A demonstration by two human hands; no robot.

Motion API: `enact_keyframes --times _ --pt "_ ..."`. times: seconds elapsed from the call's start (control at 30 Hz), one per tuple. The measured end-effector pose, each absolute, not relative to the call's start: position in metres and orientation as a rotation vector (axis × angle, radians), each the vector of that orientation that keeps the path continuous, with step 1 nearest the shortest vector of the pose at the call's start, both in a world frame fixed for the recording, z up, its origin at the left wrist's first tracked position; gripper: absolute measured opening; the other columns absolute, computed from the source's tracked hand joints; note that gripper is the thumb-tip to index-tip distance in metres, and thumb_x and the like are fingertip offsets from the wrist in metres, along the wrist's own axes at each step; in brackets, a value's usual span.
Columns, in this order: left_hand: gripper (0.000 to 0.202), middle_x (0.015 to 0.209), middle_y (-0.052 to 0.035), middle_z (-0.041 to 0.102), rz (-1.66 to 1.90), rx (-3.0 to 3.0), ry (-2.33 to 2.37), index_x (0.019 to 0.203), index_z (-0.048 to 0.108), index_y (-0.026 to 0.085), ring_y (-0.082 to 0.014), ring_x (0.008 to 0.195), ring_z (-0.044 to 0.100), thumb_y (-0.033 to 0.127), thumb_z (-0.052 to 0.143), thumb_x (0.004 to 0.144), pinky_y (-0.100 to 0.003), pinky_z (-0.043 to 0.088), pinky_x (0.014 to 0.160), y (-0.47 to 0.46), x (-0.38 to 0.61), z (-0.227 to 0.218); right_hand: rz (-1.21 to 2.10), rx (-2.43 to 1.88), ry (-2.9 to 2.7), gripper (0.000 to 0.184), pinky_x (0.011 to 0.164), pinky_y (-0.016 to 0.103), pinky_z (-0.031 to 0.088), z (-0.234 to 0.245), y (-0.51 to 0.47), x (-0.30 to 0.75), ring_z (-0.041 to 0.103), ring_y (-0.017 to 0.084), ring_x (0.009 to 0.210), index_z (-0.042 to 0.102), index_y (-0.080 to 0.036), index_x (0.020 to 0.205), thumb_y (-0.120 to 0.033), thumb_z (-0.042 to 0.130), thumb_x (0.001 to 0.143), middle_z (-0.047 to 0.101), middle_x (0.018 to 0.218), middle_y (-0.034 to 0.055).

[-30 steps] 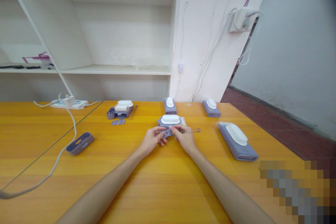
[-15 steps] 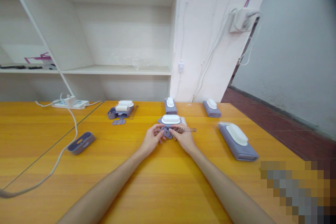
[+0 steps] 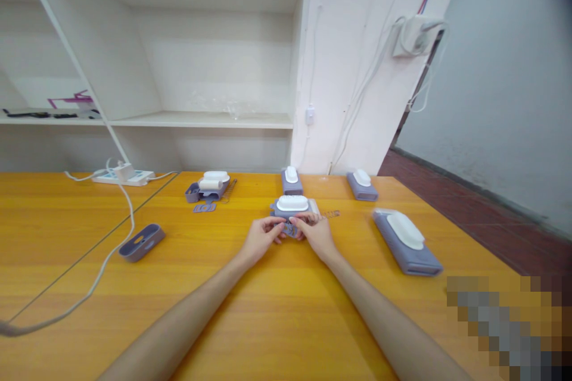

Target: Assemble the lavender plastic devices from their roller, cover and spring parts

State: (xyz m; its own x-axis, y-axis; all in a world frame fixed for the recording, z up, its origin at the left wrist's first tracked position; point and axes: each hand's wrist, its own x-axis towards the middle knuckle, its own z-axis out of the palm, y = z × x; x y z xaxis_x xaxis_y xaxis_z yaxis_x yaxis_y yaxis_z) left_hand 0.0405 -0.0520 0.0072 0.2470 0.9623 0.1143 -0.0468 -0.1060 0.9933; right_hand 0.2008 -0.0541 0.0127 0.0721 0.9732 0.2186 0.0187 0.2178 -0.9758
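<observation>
Both my hands meet at the middle of the orange table [image 3: 277, 309]. My left hand [image 3: 261, 237] and my right hand [image 3: 314, 233] pinch a small flat purple plastic piece [image 3: 290, 229] between their fingertips. Just behind them lies a purple device with a white oval top [image 3: 292, 205]. A thin coiled spring [image 3: 329, 214] pokes out to the right from behind my right hand; whether that hand holds it I cannot tell.
Three more purple-and-white devices lie at the back middle [image 3: 291, 180], back right [image 3: 361, 184] and right [image 3: 407, 240]. A partly taken-apart one with loose purple parts [image 3: 208, 189] sits back left. A purple tray-like shell [image 3: 142, 242], a white power strip [image 3: 123, 175] and its cable [image 3: 102, 262] are left.
The spring has swung from lying flat to the right to pointing slightly up and back. My hands have stayed together on the purple piece, fingers shifting a little.
</observation>
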Motion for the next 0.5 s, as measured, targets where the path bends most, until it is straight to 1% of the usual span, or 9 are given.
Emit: enact_keyframes --times 0.13,0.27,0.5 --pt "0.041 0.077 -0.0092 0.067 1.054 1.468 0.917 0.095 0.066 0.009 -0.0144 0.064 0.060 0.042 0.066 0.071 -0.025 0.048 0.056 -0.0538 0.0402 0.0067 0.951 -1.097 -1.272 0.032 0.036 0.021 0.041 0.0148 -0.0552 0.2004 0.049 0.011 0.035 0.062 -0.015 0.068 -0.046 0.070 0.065 0.054 0.042 -0.0016" --pt "0.039 0.076 -0.0085 0.067 1.023 1.509 0.917 0.092 0.067 0.009 -0.0133 0.062 0.058 0.041 0.066 0.070 -0.025 0.048 0.057 -0.0536 0.0401 0.0034 0.943 -1.124 -1.273 0.032 0.038 0.022 0.043 0.0132 -0.0559 0.2003 0.050 0.011 0.038 0.062 -0.015 0.067 -0.046 0.070 0.064 0.056 0.045 -0.0007" --pt "0.032 0.075 -0.0069 0.065 1.015 1.543 0.886 0.085 0.067 0.010 -0.0131 0.064 0.058 0.040 0.064 0.072 -0.024 0.049 0.058 -0.0524 0.0397 0.0031 1.003 -1.115 -1.313 0.032 0.041 0.023 0.045 0.0102 -0.0549 0.1998 0.051 0.011 0.041 0.062 -0.016 0.069 -0.046 0.071 0.064 0.056 0.049 -0.0004"
